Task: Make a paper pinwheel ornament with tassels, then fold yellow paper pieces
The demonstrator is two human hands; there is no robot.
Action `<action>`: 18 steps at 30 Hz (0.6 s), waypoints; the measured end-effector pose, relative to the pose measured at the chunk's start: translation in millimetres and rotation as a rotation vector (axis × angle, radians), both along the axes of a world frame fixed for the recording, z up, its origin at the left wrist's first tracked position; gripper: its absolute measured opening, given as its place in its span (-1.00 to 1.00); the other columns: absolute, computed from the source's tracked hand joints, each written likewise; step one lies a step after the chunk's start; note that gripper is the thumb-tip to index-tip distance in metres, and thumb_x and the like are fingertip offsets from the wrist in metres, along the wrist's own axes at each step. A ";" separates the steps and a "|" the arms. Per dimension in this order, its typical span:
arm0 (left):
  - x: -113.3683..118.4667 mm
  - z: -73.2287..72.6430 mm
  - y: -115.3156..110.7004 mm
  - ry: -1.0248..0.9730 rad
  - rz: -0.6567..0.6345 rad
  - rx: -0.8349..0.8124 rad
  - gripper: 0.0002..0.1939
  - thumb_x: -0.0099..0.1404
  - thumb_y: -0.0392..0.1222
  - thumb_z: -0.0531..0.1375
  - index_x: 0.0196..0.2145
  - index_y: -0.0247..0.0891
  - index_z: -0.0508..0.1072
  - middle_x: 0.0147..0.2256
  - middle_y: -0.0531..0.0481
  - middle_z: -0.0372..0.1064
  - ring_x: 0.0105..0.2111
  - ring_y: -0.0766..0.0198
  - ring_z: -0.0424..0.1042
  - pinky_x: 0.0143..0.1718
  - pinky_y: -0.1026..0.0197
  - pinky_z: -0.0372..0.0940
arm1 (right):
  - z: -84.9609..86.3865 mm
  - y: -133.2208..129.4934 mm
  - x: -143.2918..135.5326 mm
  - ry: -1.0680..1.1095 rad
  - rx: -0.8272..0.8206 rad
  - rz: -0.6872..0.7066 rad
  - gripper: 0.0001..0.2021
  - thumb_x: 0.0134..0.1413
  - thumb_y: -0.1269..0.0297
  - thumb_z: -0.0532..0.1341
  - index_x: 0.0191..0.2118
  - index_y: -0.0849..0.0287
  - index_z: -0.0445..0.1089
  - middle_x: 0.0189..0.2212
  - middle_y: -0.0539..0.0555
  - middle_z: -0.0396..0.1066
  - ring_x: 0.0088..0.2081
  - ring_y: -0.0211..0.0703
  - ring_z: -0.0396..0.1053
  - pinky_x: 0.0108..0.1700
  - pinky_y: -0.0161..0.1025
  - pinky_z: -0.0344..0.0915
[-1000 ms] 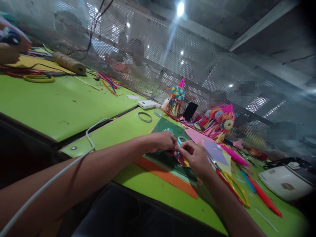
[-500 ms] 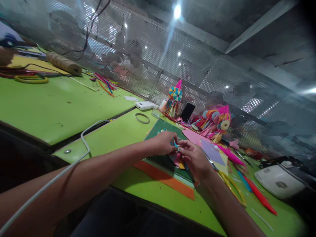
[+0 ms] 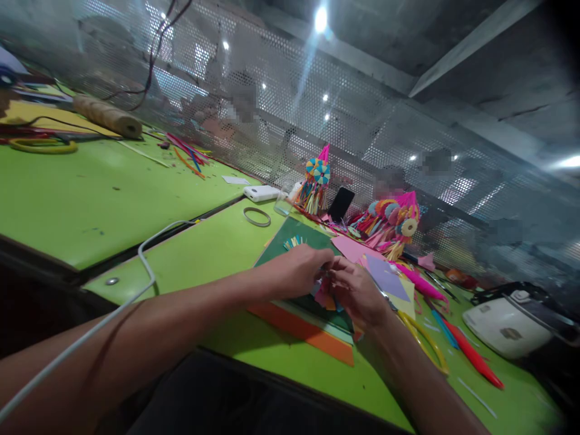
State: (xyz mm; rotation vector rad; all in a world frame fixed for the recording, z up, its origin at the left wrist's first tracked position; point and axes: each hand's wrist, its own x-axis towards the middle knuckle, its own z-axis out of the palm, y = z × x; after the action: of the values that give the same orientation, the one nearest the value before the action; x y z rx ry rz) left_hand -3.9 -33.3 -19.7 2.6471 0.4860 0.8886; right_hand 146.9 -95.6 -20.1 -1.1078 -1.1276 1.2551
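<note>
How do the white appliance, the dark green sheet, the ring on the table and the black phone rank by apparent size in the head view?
1. white appliance and dark green sheet: too alike, and the sheet is partly covered.
2. black phone
3. ring, close to the phone.

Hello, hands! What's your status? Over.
Left hand and right hand pinched together on small paper bits. Green mat beneath. Scissors beside right wrist.

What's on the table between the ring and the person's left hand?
In the head view, between the ring and the left hand lies the dark green sheet with a small colourful paper fan on it.
</note>
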 end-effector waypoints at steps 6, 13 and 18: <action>-2.5 4.6 -3.2 0.035 -0.071 0.257 -0.73 0.17 -0.44 0.05 -0.15 -0.35 0.36 -0.40 -0.07 0.34 -0.43 0.28 0.29 -0.42 0.28 0.13 | 5.7 -1.2 1.9 -0.016 -0.028 0.045 -0.89 -0.19 0.42 0.20 -0.41 0.18 0.37 -0.54 -0.05 0.30 -0.53 -0.32 0.20 -0.47 -0.33 0.13; -4.6 11.8 -9.0 0.076 -0.170 0.425 -0.74 0.21 -0.48 0.05 -0.15 -0.32 0.36 -0.23 -0.13 0.39 -0.21 0.20 0.33 -0.18 0.22 0.21 | 12.9 -3.2 3.9 -0.010 -0.052 0.098 -0.92 -0.19 0.42 0.21 -0.43 0.18 0.36 -0.55 -0.06 0.25 -0.55 -0.33 0.18 -0.47 -0.34 0.13; -3.6 10.8 -10.5 0.055 -0.249 0.388 -0.70 0.20 -0.50 0.04 -0.14 -0.31 0.37 -0.23 -0.14 0.41 -0.14 0.19 0.32 -0.13 0.20 0.21 | 9.5 -0.9 14.5 -0.060 -0.051 0.214 -0.87 -0.18 0.43 0.19 -0.39 0.19 0.38 -0.55 -0.05 0.28 -0.55 -0.33 0.19 -0.49 -0.36 0.12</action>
State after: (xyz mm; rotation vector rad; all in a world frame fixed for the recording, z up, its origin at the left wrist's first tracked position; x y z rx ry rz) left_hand -7.5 -43.7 -8.9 2.9964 -0.0145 0.9089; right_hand 161.4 -96.5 -10.6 -1.0904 -1.2921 1.4305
